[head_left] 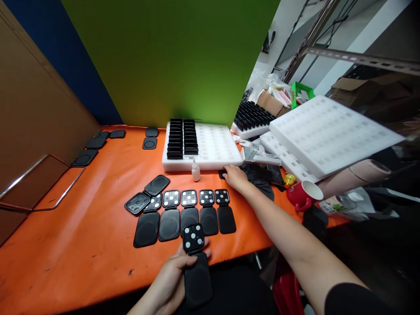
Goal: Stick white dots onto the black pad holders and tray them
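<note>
Near the table's front edge, my left hand [173,278] grips a black folding charging pad [197,280]. It is unfolded, and its upper half shows several white round dots. My right hand [235,176] reaches out to the right of a small white bottle [196,171], its fingers closed at a small black piece [222,174] lying on the table. Between my hands is a row of similar unfolded pads [169,225], dotted halves away from me. At the row's left end, another black pad [157,185] lies askew, overlapping a dotted half.
A white foam tray [216,144] with two columns of upright black pads stands at the back. More pads [150,143] lie back left, near a bent metal wire frame [62,197]. To the right are a red mug [300,197], stacked foam trays [331,131] and plastic bags.
</note>
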### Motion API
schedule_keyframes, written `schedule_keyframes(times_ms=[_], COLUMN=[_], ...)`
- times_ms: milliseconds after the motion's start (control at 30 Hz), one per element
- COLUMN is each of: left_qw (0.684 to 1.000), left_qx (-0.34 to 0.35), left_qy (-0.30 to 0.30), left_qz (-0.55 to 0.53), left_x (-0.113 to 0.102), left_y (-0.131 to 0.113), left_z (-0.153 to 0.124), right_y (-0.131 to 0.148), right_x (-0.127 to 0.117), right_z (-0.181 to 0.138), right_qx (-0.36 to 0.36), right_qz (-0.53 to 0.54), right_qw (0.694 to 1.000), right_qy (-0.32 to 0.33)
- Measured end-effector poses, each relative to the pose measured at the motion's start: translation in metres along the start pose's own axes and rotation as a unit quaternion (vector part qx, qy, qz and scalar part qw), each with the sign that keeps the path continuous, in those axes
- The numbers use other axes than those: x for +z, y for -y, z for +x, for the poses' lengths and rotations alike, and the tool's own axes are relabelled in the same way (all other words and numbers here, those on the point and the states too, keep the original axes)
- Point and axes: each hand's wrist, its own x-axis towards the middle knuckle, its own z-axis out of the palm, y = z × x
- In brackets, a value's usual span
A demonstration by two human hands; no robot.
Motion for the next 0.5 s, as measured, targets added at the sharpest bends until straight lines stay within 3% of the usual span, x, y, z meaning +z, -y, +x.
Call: schedule_keyframes(times_ms=[233,500], left_qw=[1.000,1.000], left_qx=[0.005,0.016], left_qy=[0.006,0.015], left_qz=[0.010,0.008], left_x=[-0.002,-0.002], left_y=[0.002,0.004], left_z=[0.000,-0.001], right_y=[-0.008,-0.009], right_x=[-0.006,-0.019], right_z=[0.018,-0.004], right_qx=[-0.036,-0.089], right_qz=[-0.171,-0.142], right_qw=[0.983,0.986], right_qy=[0.048,-0.024])
